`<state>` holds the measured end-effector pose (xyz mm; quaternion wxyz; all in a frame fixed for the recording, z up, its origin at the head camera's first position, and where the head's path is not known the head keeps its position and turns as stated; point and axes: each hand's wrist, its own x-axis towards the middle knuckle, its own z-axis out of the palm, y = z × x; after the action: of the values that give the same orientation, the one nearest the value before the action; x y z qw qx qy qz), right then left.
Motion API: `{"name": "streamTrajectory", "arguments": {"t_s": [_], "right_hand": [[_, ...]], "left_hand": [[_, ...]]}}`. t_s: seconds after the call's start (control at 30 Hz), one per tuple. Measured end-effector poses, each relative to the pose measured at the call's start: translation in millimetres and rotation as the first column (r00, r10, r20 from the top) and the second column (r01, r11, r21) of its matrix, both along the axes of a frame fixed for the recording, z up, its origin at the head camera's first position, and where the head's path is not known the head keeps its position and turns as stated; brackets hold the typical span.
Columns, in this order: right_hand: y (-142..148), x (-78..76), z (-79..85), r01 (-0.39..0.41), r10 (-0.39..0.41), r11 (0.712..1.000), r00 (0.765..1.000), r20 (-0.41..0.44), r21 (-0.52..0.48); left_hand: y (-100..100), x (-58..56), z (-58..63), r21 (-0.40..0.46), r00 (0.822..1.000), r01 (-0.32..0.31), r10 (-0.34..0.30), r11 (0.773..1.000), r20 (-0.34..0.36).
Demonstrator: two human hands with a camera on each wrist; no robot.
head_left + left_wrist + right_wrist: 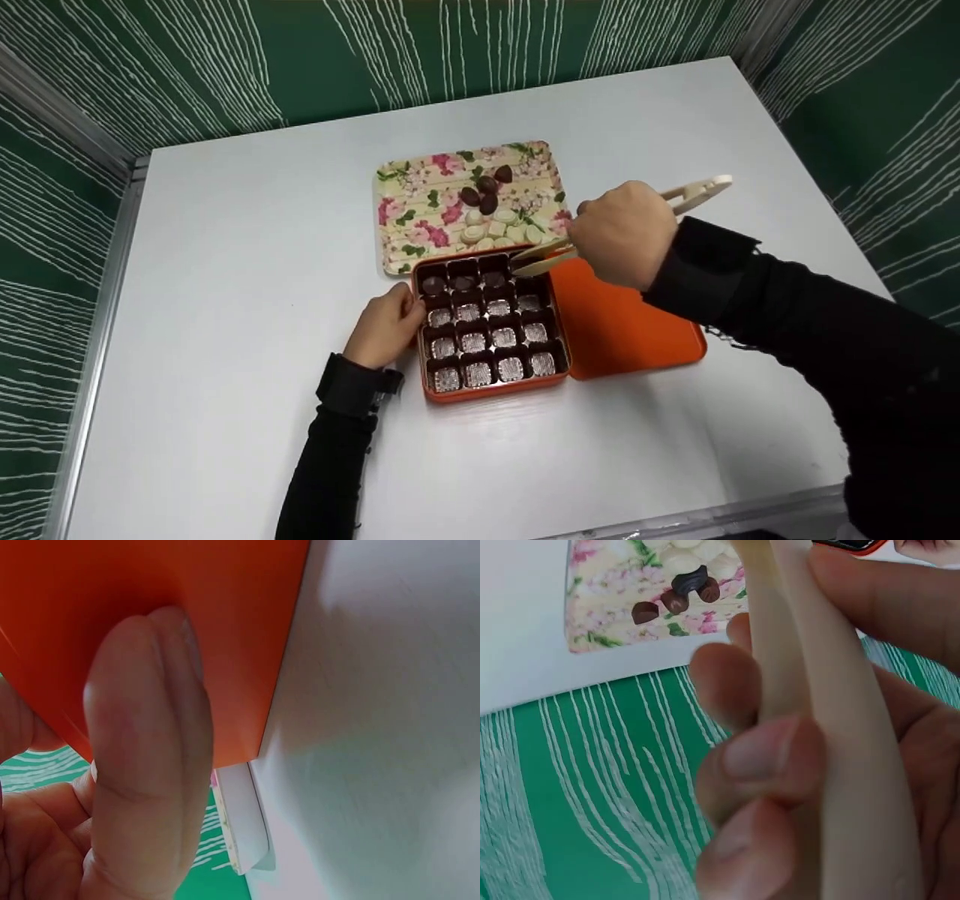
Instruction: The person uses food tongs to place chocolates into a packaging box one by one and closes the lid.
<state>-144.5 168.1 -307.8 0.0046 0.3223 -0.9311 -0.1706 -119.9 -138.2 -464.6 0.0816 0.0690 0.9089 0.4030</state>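
An orange tin (495, 394) holds a brown tray (487, 325) with rows of square compartments. Dark chocolates (433, 285) sit in three compartments of the far row. My left hand (381, 328) grips the tin's left side, its fingers (146, 742) against the outer wall. My right hand (626, 234) holds cream-coloured tongs (544, 266); in the right wrist view its fingers wrap round both arms. The tong tips are at the far right compartment, slightly apart. Something dark shows between them, but I cannot tell whether they hold a chocolate.
Behind the tin lies a floral tray (409, 214) with several dark chocolates (487, 202) and several white chocolates (499, 229). An orange lid (630, 322) lies flat to the tin's right, partly under my right hand. Green walls with white streaks border the white table (240, 300).
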Motion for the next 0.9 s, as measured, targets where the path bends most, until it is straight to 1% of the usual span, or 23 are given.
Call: {"name": "streamTrajectory", "arguments": {"t_s": [0.1, 0.17, 0.23, 0.37, 0.5, 0.6, 0.67, 0.73, 0.8, 0.83, 0.9], "right_hand": [[-18, -3.0, 3.8, -0.023, 0.025, 0.992, 1.000, -0.019, 0.121], [-28, -4.8, 5.6, -0.037, 0.043, 0.982, 0.999, -0.031, 0.185], [-36, -6.7, 7.2, -0.043, 0.052, 0.973, 0.998, -0.036, 0.226], [-42, -9.7, 9.6, -0.041, 0.050, 0.964, 0.998, -0.029, 0.265], [-40, -12.4, 12.0, -0.035, 0.039, 0.965, 0.999, -0.010, 0.259], [-34, -14.7, 16.1, -0.033, 0.031, 0.976, 0.999, 0.014, 0.214], [-27, -17.8, 20.1, -0.020, 0.013, 0.987, 0.999, 0.044, 0.160], [-16, -23.0, 25.1, 0.000, -0.007, 0.997, 0.996, 0.089, 0.082], [-3, -31.0, 29.5, 0.029, -0.028, 1.000, 0.988, 0.152, -0.005], [4, -36.0, 30.9, 0.050, -0.040, 0.998, 0.980, 0.196, -0.042], [18, -46.0, 29.8, 0.094, -0.061, 0.988, 0.966, 0.251, -0.124]], "left_hand": [[-1, 0.1, -0.4, -0.001, 1.000, -0.008, 0.008, 1.000, 0.005], [-2, 0.1, -0.8, -0.001, 1.000, -0.012, 0.012, 1.000, 0.009], [-2, 0.0, -1.2, 0.000, 1.000, -0.015, 0.015, 1.000, 0.013], [-2, -0.1, -1.0, -0.001, 1.000, -0.019, 0.019, 1.000, 0.016], [-2, 0.1, 0.5, 0.000, 1.000, -0.019, 0.019, 1.000, 0.020], [-2, 0.3, 1.3, -0.002, 1.000, -0.016, 0.016, 1.000, 0.017], [-2, 0.2, 1.1, -0.007, 1.000, -0.012, 0.013, 1.000, 0.012], [-2, 0.3, 1.1, -0.009, 1.000, -0.010, 0.010, 1.000, 0.009], [-1, 0.1, 0.8, -0.011, 1.000, -0.007, 0.007, 1.000, 0.005], [-1, 0.1, 0.8, -0.010, 1.000, -0.009, 0.009, 1.000, 0.005], [0, 0.1, 1.2, -0.011, 1.000, -0.010, 0.010, 1.000, 0.006]]}}
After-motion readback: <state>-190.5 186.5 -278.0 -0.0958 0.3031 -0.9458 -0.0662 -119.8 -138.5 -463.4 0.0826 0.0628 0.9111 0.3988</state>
